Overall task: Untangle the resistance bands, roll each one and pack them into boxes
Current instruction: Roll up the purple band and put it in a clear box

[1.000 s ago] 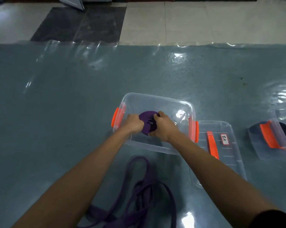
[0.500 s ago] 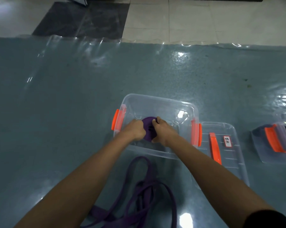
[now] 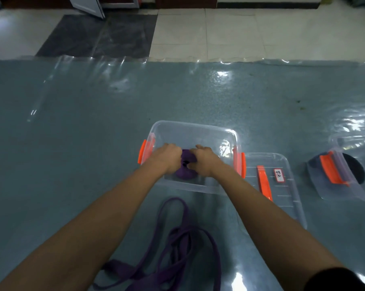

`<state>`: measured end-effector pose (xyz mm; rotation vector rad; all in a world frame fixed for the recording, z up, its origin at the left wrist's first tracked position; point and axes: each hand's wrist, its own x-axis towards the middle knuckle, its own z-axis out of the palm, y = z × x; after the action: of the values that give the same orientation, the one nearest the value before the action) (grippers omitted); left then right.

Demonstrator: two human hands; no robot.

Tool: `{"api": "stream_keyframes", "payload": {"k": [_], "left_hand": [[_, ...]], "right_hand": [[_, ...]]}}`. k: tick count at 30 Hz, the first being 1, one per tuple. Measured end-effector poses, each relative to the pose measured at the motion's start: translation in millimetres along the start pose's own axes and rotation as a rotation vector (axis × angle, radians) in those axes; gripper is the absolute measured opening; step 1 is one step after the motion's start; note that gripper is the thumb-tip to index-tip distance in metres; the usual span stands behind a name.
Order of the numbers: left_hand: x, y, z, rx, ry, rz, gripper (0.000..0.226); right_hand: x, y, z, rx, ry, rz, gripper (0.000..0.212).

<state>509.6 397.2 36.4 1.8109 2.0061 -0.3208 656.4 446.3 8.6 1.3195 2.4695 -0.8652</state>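
A rolled purple resistance band (image 3: 184, 172) sits low inside a clear plastic box (image 3: 195, 128) with orange side latches. My left hand (image 3: 168, 158) grips the roll from its left and my right hand (image 3: 204, 159) grips it from its right, both reaching down into the box. The hands hide most of the roll. A loose tangle of purple bands (image 3: 173, 246) lies on the grey-blue mat in front of the box, between my forearms.
The box's clear lid (image 3: 282, 185) with an orange handle and a white label lies flat right of it. Further right stands a second clear box (image 3: 345, 177) with orange latch, dark bands inside. Tiled floor lies beyond the mat's far edge.
Both hands have carried the purple roll lower into the box, toward its near wall. The loose bands on the mat have not moved.
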Motion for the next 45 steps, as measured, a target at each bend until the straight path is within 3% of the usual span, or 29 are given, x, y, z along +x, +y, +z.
{"api": "stream_keyframes", "payload": {"k": [6, 12, 14, 16, 21, 25, 28, 30, 33, 38, 45], "left_hand": [[-71.1, -4.5, -1.9, -0.312, 0.428, 0.203, 0.022], [-149.4, -15.7, 46.4, -0.52, 0.696, 0.404, 0.021], [-171.7, -21.1, 70.0, -0.546, 0.676, 0.412, 0.02], [-190.0, -28.8, 99.0, -0.568, 0.59, 0.363, 0.021], [-221.1, -47.3, 168.5, -0.532, 0.251, 0.209, 0.038], [-236.8, -53.3, 208.3, -0.442, 0.062, 0.131, 0.059], [-242.1, -54.4, 219.1, -0.527, 0.109, 0.055, 0.062], [-241.9, -53.8, 215.8, -0.645, 0.148, 0.016, 0.05], [-239.4, -51.2, 203.9, -0.711, 0.17, -0.014, 0.021], [-231.6, -64.6, 158.4, -0.802, 0.443, -0.087, 0.039], [-243.1, -94.2, 64.7, -0.851, 0.899, 0.159, 0.034]], "right_hand": [[-95.4, -29.9, -20.4, 0.295, 0.436, -0.122, 0.037], [-173.7, -60.1, 32.9, 0.408, 0.652, -0.237, 0.028], [-186.3, -63.2, 58.5, 0.425, 0.603, -0.188, 0.029], [-188.7, -56.1, 89.2, 0.382, 0.449, -0.096, 0.033], [-184.4, -30.7, 153.8, 0.159, 0.103, 0.112, 0.064], [-198.5, -36.6, 167.4, 0.017, 0.134, 0.149, 0.052], [-204.9, -36.8, 177.0, 0.039, 0.168, 0.159, 0.032], [-211.9, -38.5, 182.6, 0.138, 0.174, 0.148, 0.018], [-222.3, -45.0, 181.4, 0.258, 0.236, 0.151, 0.016], [-236.2, -71.4, 135.8, 0.363, 0.497, 0.142, 0.02], [-236.7, -116.0, 60.7, 0.504, 0.828, 0.083, 0.019]]}}
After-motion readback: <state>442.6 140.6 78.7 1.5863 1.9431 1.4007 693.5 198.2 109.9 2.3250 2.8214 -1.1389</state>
